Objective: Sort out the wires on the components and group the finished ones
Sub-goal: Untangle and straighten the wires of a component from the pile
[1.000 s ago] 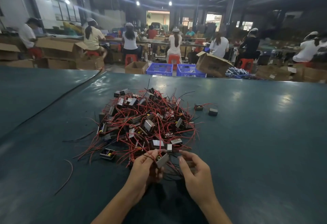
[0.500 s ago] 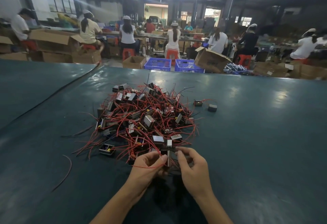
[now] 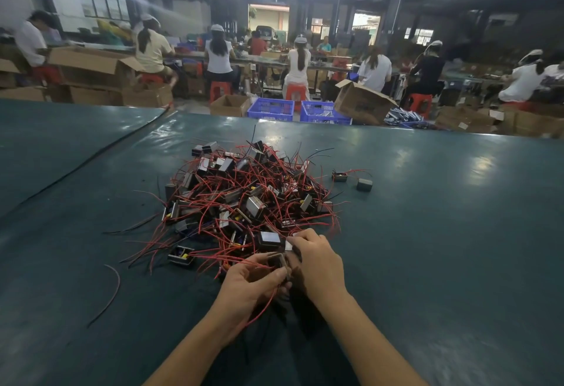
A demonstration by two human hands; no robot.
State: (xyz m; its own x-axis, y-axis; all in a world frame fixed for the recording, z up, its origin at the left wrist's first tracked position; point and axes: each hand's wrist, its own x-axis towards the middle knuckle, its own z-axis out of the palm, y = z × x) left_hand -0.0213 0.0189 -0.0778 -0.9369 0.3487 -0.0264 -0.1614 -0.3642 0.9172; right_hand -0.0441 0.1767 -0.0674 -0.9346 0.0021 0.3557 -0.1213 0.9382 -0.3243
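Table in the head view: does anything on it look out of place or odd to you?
A single loose wire lies curved on the table, left of the tangled pile and apart from it, attached to no component. Two components sit alone right of the pile, possibly finished ones.

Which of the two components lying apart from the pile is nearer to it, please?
The left component, showing a yellow spot; the plain dark component sits further right.

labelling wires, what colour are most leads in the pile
The leads are mostly red, a few black; head view.
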